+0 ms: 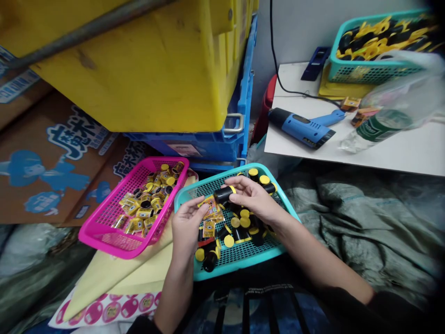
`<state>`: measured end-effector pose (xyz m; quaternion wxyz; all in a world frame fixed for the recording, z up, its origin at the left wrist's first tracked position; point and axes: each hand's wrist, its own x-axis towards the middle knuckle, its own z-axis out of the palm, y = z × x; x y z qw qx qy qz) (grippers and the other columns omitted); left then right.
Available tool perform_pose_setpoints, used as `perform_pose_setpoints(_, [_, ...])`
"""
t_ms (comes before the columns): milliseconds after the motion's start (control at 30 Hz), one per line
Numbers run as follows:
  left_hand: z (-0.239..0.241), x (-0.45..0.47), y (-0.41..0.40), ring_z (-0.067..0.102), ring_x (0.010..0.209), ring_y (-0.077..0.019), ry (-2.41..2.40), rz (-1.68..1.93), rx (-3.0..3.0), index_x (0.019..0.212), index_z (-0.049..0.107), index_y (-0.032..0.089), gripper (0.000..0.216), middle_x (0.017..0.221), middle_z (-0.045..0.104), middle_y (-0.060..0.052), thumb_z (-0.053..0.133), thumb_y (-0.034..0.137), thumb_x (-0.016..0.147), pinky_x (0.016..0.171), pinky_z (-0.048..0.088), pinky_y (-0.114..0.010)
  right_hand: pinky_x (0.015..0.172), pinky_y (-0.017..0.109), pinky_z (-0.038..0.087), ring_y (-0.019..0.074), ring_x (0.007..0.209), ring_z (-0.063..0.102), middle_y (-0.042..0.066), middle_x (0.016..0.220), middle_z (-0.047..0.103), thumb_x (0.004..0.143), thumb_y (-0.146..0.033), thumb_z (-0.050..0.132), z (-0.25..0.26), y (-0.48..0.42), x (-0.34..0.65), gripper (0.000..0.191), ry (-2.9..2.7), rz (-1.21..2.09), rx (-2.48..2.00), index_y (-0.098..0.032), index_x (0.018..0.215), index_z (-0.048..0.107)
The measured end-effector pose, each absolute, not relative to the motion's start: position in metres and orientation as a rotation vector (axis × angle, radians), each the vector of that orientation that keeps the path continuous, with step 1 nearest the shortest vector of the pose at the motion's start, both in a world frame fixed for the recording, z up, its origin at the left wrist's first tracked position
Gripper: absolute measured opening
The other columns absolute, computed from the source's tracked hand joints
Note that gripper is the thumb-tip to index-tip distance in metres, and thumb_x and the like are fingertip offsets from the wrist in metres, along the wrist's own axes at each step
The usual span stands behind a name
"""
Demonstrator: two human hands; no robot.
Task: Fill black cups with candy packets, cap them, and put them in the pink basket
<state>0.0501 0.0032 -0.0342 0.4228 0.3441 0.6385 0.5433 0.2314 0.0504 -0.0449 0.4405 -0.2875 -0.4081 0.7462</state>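
My right hand [252, 197] is closed on a small black bottle with a yellow cap [224, 194], held over the teal basket [239, 257]. My left hand [187, 225] pinches a small orange-yellow label [209, 203] right beside that bottle. More black bottles with yellow caps [239, 227] and loose labels [208, 228] lie in the teal basket under both hands.
A pink basket [104, 232] of labelled pieces sits to the left on yellow sheets [114, 273]. Yellow and blue crates [208, 144] stack behind. At the right, a white table [399, 153] holds a blue heat gun [302, 130], a plastic bottle [375, 132] and another teal basket [371, 72].
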Motion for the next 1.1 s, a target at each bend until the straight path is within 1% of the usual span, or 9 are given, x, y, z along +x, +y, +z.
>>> perform_pose_setpoints(167, [-0.031,0.052,0.002,0.068,0.071,-0.017,1.695,1.371,0.887,0.078,0.073,0.015,0.023,0.078,0.074,-0.005,0.077,0.033,0.064,0.065,0.055,-0.028,0.071,0.027,0.047,0.0119,0.073,0.057,0.001,0.083,0.062,0.069,-0.032,0.074,-0.05,0.05,0.231,0.032,-1.088,1.809,-0.788,-0.02,0.097,0.063])
perform_pose_setpoints(333, [-0.034,0.05,0.002,0.069,0.08,-0.0201,1.746,1.396,0.942,0.078,0.074,0.016,0.023,0.081,0.075,-0.005,0.075,0.036,0.066,0.076,0.055,-0.033,0.071,0.027,0.047,0.0112,0.071,0.057,0.0,0.081,0.061,0.072,-0.035,0.073,-0.055,0.05,0.232,0.03,-1.039,1.761,-0.762,-0.021,0.097,0.065])
perform_pose_setpoints(433, [-0.039,0.047,0.002,0.069,0.079,-0.02,1.731,1.439,0.937,0.08,0.075,0.016,0.026,0.082,0.075,-0.006,0.074,0.038,0.067,0.075,0.055,-0.033,0.07,0.027,0.048,0.0112,0.071,0.057,0.0,0.081,0.061,0.074,-0.039,0.071,-0.056,0.051,0.232,0.03,-1.018,1.709,-0.772,-0.021,0.098,0.065])
perform_pose_setpoints(567, [-0.046,0.045,0.002,0.067,0.072,-0.0181,1.664,1.464,0.922,0.085,0.075,0.016,0.031,0.084,0.075,-0.007,0.071,0.042,0.07,0.059,0.055,-0.028,0.07,0.025,0.048,0.0113,0.074,0.057,0.0,0.083,0.062,0.07,-0.035,0.075,-0.056,0.052,0.231,0.031,-1.119,1.699,-0.734,-0.021,0.096,0.065])
perform_pose_setpoints(633, [-0.045,0.046,0.002,0.067,0.072,-0.0177,1.645,1.471,0.953,0.085,0.075,0.017,0.03,0.085,0.074,-0.006,0.07,0.043,0.071,0.056,0.053,-0.026,0.072,0.027,0.048,0.0117,0.076,0.058,0.001,0.087,0.062,0.07,-0.033,0.075,-0.055,0.051,0.23,0.031,-1.189,1.703,-0.71,-0.021,0.097,0.064])
perform_pose_setpoints(800, [-0.03,0.053,0.004,0.068,0.082,-0.0188,1.692,1.446,1.138,0.081,0.075,0.018,0.022,0.085,0.074,-0.005,0.071,0.037,0.071,0.074,0.055,-0.03,0.071,0.028,0.048,0.0114,0.074,0.056,0.002,0.093,0.061,0.072,-0.031,0.074,-0.053,0.048,0.228,0.028,-1.335,1.561,-0.769,-0.02,0.095,0.065])
perform_pose_setpoints(900, [-0.02,0.053,0.005,0.068,0.079,-0.0192,1.589,1.313,1.182,0.082,0.073,0.018,0.026,0.085,0.074,-0.005,0.078,0.031,0.061,0.07,0.056,-0.03,0.069,0.027,0.048,0.0104,0.073,0.055,0.002,0.095,0.06,0.072,-0.029,0.074,-0.054,0.045,0.223,0.026,-1.361,1.455,-0.781,-0.02,0.095,0.065])
perform_pose_setpoints(967, [-0.016,0.05,0.005,0.068,0.079,-0.0198,1.538,1.248,1.187,0.08,0.072,0.017,0.028,0.085,0.074,-0.005,0.081,0.027,0.055,0.067,0.056,-0.029,0.071,0.027,0.049,0.0124,0.081,0.057,0.003,0.099,0.059,0.071,-0.028,0.075,-0.058,0.043,0.218,0.025,-1.322,1.473,-0.712,-0.021,0.092,0.065])
perform_pose_setpoints(1100, [-0.016,0.045,0.001,0.067,0.086,-0.0204,1.486,1.202,1.182,0.079,0.072,0.017,0.024,0.087,0.073,-0.006,0.08,0.025,0.058,0.074,0.056,-0.031,0.072,0.028,0.049,0.0153,0.09,0.058,0.004,0.101,0.058,0.067,-0.03,0.078,-0.068,0.039,0.207,0.027,-1.231,1.63,-0.585,-0.02,0.087,0.064])
